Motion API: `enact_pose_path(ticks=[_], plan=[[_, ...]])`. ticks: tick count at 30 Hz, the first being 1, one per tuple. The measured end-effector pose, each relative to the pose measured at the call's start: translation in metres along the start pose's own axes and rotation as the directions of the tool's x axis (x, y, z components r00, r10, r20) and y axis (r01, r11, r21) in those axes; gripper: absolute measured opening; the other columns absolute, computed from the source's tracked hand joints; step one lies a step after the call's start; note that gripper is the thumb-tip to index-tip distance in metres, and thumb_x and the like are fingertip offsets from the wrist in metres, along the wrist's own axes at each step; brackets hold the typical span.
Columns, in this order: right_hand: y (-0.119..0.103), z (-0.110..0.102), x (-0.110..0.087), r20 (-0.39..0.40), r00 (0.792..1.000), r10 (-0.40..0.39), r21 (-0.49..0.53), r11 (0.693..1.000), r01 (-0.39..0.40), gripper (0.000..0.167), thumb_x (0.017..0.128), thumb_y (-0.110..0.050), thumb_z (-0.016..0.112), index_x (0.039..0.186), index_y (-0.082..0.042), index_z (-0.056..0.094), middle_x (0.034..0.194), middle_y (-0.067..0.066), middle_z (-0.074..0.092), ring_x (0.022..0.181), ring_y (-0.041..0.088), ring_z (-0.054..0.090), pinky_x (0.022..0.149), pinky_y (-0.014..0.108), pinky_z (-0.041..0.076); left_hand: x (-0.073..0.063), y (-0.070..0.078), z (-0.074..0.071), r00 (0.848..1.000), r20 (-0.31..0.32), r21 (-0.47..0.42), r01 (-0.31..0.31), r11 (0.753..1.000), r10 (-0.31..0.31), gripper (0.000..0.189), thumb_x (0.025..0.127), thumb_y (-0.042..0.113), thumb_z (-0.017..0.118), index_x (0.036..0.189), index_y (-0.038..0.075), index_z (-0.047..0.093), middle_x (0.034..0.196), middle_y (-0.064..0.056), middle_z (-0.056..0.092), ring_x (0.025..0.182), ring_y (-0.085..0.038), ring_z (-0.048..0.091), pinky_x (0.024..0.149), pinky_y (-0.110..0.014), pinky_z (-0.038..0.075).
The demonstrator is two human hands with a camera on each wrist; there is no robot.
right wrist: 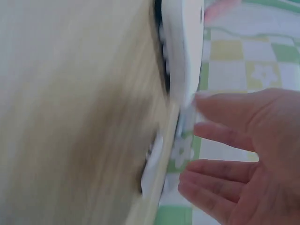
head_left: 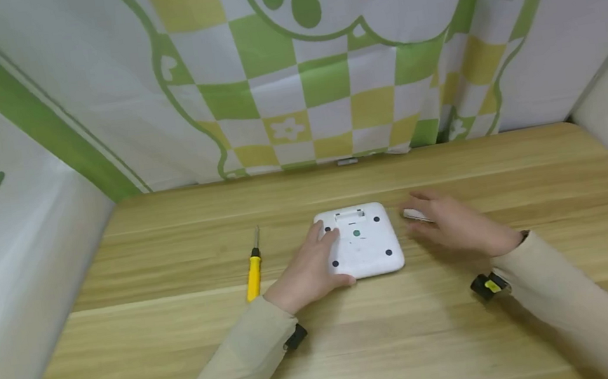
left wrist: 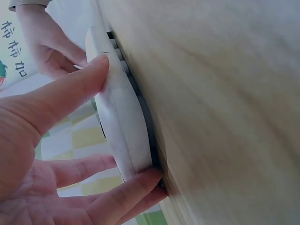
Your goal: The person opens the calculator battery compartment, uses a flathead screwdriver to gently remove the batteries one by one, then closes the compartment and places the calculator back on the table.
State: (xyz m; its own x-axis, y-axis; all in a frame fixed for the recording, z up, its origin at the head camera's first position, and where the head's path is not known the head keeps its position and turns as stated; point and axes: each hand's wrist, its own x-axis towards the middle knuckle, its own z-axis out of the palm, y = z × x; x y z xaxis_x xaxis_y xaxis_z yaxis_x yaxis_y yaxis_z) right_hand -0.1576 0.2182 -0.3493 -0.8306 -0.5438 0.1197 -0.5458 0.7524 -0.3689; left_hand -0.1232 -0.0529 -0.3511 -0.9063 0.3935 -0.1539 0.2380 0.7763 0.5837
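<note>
In the head view a white calculator [head_left: 367,251] lies face down, its back showing several dark round feet and an uncovered battery recess [head_left: 350,216]. My left hand [head_left: 311,268] grips its left side. The left wrist view shows the thumb [left wrist: 86,77] on the near edge and fingers round the far end, with dark keys under the body. To the right, my right hand [head_left: 447,222] is held over a small white cover [head_left: 417,215]. In the right wrist view that hand's fingers [right wrist: 211,180] extend loosely, apart from the cover [right wrist: 152,168] on the table.
A screwdriver [head_left: 254,273] with a yellow handle lies left of the calculator, tip toward the back. Behind the wooden table [head_left: 188,358] hangs a green and yellow checked curtain [head_left: 325,84]. A small grey object [head_left: 347,161] sits at the table's back edge.
</note>
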Motion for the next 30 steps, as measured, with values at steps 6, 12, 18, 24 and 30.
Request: enact_pose_path(ticks=[6, 12, 18, 24, 30], plan=[[0.014, -0.008, 0.0, 0.044, 0.997, 0.057, -0.075, 0.996, -0.054, 0.038, 0.086, -0.009, 0.068, 0.121, 0.003, 0.062, 0.128, 0.035, 0.052, 0.114, 0.049, 0.054, 0.096, 0.058, 0.044, 0.001, 0.0, 0.0, 1.0, 0.004, 0.002, 0.0, 1.0, 0.0, 0.088, 0.075, 0.026, 0.082, 0.146, 0.0, 0.036, 0.157, -0.023, 0.015, 0.141, -0.038, 0.028, 0.114, -0.046, 0.029], [0.019, -0.005, 0.0, 0.024, 1.0, 0.013, -0.083, 0.997, -0.011, 0.031, 0.082, -0.003, 0.07, 0.112, 0.004, 0.067, 0.114, 0.027, 0.063, 0.103, 0.042, 0.062, 0.088, 0.053, 0.05, 0.001, 0.001, -0.001, 1.0, 0.013, -0.006, 0.007, 1.0, -0.007, 0.088, 0.075, 0.025, 0.082, 0.146, 0.0, 0.035, 0.158, -0.022, 0.014, 0.141, -0.037, 0.027, 0.114, -0.045, 0.029], [0.022, 0.001, 0.001, 0.004, 1.0, -0.001, -0.078, 0.997, 0.001, 0.027, 0.081, 0.001, 0.068, 0.108, 0.004, 0.069, 0.108, 0.023, 0.068, 0.099, 0.04, 0.065, 0.085, 0.051, 0.052, 0.001, 0.001, -0.002, 1.0, 0.026, -0.007, 0.014, 1.0, -0.014, 0.088, 0.075, 0.025, 0.082, 0.146, 0.0, 0.036, 0.158, -0.021, 0.013, 0.142, -0.037, 0.026, 0.114, -0.044, 0.028], [0.025, 0.005, 0.003, -0.021, 1.0, -0.001, -0.102, 0.995, -0.001, 0.025, 0.081, 0.005, 0.066, 0.105, 0.004, 0.069, 0.103, 0.023, 0.069, 0.094, 0.039, 0.066, 0.081, 0.05, 0.053, 0.001, 0.0, -0.002, 1.0, 0.029, -0.01, 0.01, 1.0, -0.01, 0.087, 0.075, 0.024, 0.082, 0.145, 0.0, 0.036, 0.158, -0.021, 0.013, 0.143, -0.036, 0.025, 0.115, -0.045, 0.028], [0.025, 0.004, 0.004, -0.019, 1.0, 0.017, -0.104, 0.994, -0.019, 0.026, 0.079, 0.007, 0.066, 0.105, 0.004, 0.069, 0.102, 0.023, 0.069, 0.091, 0.039, 0.066, 0.079, 0.05, 0.054, 0.001, 0.0, -0.003, 1.0, 0.029, -0.013, 0.009, 1.0, -0.009, 0.087, 0.075, 0.024, 0.082, 0.145, 0.001, 0.036, 0.158, -0.02, 0.013, 0.144, -0.036, 0.023, 0.115, -0.045, 0.027]])
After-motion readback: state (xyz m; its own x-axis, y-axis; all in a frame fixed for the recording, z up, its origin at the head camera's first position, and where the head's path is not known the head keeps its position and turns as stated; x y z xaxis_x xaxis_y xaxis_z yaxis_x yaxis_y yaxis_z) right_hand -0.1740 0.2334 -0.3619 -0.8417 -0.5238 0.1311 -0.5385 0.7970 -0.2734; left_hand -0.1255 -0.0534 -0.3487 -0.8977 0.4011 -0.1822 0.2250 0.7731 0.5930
